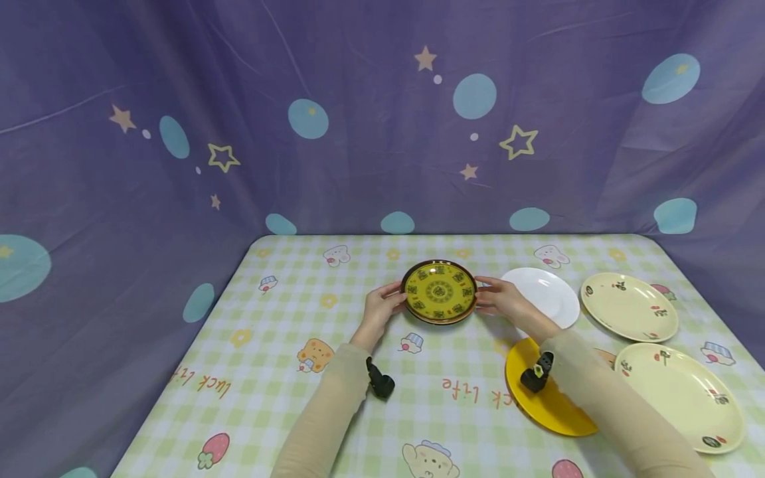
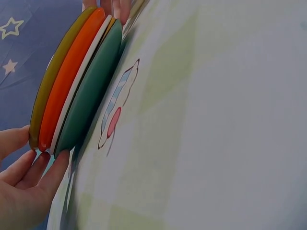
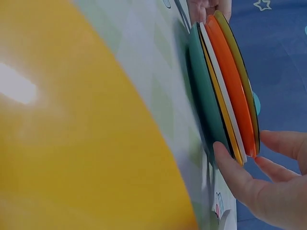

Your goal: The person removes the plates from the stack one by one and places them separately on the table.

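A stack of several plates sits near the middle of the table, topped by a patterned olive-yellow plate (image 1: 439, 292) with a dark rim. Edge-on in the wrist views, an orange plate (image 2: 72, 81), a white plate (image 2: 82, 79), a thin yellow plate (image 3: 223, 103) and a green plate (image 2: 96, 81) lie under it, the green one lowest and close over the tablecloth. My left hand (image 1: 379, 311) grips the stack's left edge, fingertips along the rims. On the opposite edge my right hand (image 1: 508, 300) holds it, one digit against the green plate and others at the upper rims.
Behind my right hand lies a white plate (image 1: 552, 299). A larger yellow plate (image 1: 550, 405) is partly covered by my right forearm. Two cream oval plates (image 1: 630, 305) with small prints lie farther right. A purple curtain (image 1: 370, 179) hangs beyond the checked tablecloth (image 1: 287, 411).
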Available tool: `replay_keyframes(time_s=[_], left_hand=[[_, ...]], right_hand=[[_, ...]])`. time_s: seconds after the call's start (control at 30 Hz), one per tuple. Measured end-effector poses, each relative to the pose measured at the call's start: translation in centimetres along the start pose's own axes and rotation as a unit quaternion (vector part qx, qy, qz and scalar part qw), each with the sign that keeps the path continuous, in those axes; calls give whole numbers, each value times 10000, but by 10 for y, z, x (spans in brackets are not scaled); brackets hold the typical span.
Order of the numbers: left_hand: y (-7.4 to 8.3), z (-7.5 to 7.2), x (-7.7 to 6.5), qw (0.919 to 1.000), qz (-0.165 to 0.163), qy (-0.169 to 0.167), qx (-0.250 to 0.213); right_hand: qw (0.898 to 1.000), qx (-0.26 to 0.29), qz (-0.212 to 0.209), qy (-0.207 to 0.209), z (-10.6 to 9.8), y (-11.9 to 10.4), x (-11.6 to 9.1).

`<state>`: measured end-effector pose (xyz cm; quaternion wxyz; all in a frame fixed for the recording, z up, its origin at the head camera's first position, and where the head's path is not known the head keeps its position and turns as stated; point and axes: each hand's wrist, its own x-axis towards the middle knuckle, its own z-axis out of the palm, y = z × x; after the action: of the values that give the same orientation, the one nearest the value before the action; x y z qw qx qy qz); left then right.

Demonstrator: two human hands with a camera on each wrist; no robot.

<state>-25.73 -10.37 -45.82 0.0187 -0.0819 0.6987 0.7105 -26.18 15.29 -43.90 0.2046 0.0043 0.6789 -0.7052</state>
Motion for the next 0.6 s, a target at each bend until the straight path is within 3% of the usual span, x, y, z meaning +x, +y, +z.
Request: replay_keyframes(time_s=[0.2,0.6], left_hand=[[0,0,1,9999,-71,153,20],[5,-3,-4,10000,-34,-2,-27]], right_hand=[[9999,157,64,-17,0,0,0],[10000,66,32,-48,3,1,1]])
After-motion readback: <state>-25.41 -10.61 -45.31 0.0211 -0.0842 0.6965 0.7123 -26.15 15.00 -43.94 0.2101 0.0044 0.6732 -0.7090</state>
